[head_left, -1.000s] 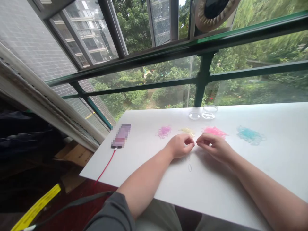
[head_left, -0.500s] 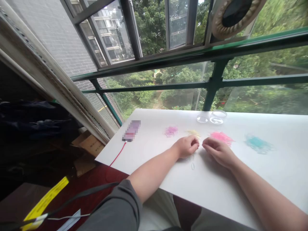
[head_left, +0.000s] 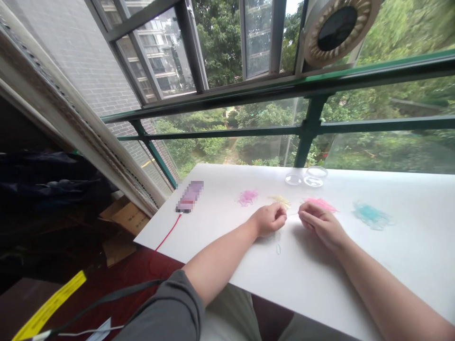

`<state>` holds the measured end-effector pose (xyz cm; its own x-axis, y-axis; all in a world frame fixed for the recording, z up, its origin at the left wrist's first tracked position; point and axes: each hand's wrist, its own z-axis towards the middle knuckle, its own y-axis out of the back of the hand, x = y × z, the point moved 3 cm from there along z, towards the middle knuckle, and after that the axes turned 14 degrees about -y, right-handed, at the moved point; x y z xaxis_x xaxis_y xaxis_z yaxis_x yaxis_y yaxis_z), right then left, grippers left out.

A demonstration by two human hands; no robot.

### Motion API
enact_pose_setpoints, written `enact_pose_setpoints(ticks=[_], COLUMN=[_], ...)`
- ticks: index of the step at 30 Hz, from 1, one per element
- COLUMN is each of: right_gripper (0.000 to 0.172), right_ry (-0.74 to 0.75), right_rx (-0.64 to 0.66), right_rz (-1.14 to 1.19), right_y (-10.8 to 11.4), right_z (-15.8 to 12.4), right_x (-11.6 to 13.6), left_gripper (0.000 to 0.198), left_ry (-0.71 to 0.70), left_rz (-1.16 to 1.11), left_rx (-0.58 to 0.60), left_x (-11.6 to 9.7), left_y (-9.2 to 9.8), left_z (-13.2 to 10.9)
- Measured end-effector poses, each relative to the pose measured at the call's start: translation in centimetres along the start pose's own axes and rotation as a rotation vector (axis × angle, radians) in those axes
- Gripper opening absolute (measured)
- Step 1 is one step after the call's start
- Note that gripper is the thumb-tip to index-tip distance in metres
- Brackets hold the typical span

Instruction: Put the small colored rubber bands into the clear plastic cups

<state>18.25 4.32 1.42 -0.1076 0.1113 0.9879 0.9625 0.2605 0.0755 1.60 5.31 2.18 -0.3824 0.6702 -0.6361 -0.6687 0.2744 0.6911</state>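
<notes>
My left hand point(head_left: 271, 219) is closed in a pinch just above the white table point(head_left: 245, 255). Facing it, my right hand point(head_left: 322, 221) pinches too, and a thin pale rubber band point(head_left: 292, 214) is drawn out between the two. A pale loop point(head_left: 278, 249) lies on the table below my left hand, with more partly hidden under it. Behind the hands are a small pile of yellow bands point(head_left: 280, 201) and a pile of pink bands point(head_left: 322, 204). Purple bands point(head_left: 248, 197) lie to the left, teal bands point(head_left: 372, 215) to the right.
Clear round dishes point(head_left: 313, 182) stand at the table's back edge. A phone point(head_left: 190, 196) with a red cable point(head_left: 168, 233) lies at the left end. Beyond the table is a green railing point(head_left: 220, 131) with windows, and a cardboard box point(head_left: 130, 214) sits on the floor at left.
My hands have moved slightly apart, and the thin band between them now shows. The whole view has shifted a little as the camera turned.
</notes>
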Motion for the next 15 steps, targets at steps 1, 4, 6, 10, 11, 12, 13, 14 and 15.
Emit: enact_pose_setpoints(ticks=[1, 4, 6, 10, 11, 12, 13, 14, 15], right_gripper=[0.023, 0.023, 0.023, 0.022, 0.022, 0.021, 0.02, 0.02, 0.02], right_ry=[0.004, -0.004, -0.003, 0.003, 0.0, -0.003, -0.007, -0.01, -0.013], right_rx=[0.02, 0.062, 0.065, 0.063, 0.071, 0.079, 0.088, 0.096, 0.102], right_rz=[-0.003, -0.086, -0.114, -0.099, -0.099, -0.1, -0.103, -0.104, -0.103], right_y=[-0.22, -0.91, -1.12, -0.98, -0.93, -0.9, -0.89, -0.9, -0.92], right_z=[-0.11, -0.31, -0.27, 0.07, 0.16, 0.22, 0.25, 0.25, 0.23], right_x=[0.15, 0.47, 0.56, 0.4, 0.31, 0.24, 0.18, 0.15, 0.15], left_gripper=[0.013, 0.014, 0.016, 0.016, 0.016, 0.017, 0.018, 0.018, 0.019], left_ry=[-0.003, -0.01, 0.0, 0.031, 0.042, 0.053, 0.062, 0.067, 0.07], left_rz=[-0.011, -0.038, -0.052, -0.102, -0.121, -0.14, -0.158, -0.172, -0.181], left_rx=[-0.01, -0.026, -0.041, -0.049, -0.042, -0.036, -0.033, -0.032, -0.032], left_x=[0.05, 0.23, 0.38, 0.59, 0.62, 0.63, 0.62, 0.59, 0.55], left_y=[0.04, -0.03, -0.12, -0.26, -0.28, -0.29, -0.27, -0.23, -0.19], left_z=[0.0, 0.0, 0.0, -0.02, -0.04, -0.07, -0.09, -0.1, -0.11])
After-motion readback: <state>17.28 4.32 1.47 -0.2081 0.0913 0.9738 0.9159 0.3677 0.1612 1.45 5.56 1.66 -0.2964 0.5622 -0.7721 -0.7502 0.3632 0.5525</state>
